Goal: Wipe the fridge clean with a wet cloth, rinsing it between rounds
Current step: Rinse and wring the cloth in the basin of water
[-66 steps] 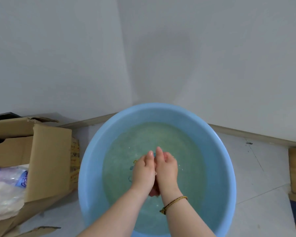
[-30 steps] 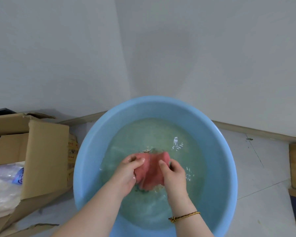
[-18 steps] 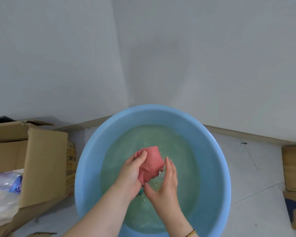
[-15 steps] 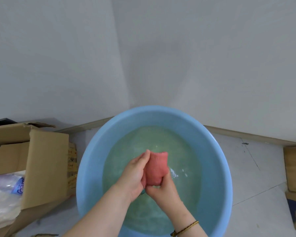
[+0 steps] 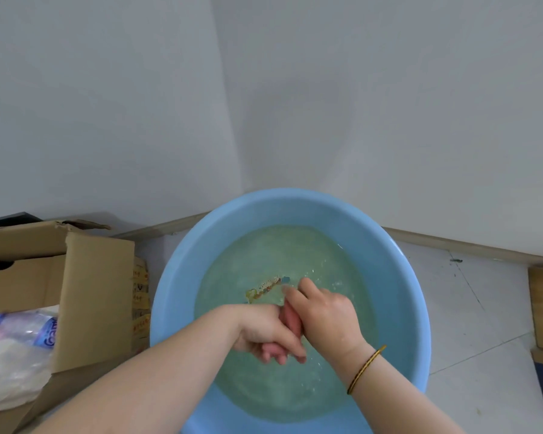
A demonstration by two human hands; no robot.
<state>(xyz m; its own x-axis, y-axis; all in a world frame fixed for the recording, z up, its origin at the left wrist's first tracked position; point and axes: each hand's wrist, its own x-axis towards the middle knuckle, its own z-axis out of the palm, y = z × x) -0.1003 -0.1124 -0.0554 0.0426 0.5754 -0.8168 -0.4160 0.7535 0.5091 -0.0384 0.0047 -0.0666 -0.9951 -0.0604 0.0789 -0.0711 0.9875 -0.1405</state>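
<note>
Over basin (image 5: 176,296), both hands (image 5: 323,314) squeeze cloth (image 5: 292,319) between them

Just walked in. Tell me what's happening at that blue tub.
A person is rinsing a pink cloth over a blue basin of water on the floor. The left hand and right hand both grip the cloth, bunched between them just above the water. An open cardboard box stands left of the basin.

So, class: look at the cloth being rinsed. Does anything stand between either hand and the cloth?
Nothing visible does. The left hand and right hand both grip the pink cloth directly, over the water in the blue basin.
</note>
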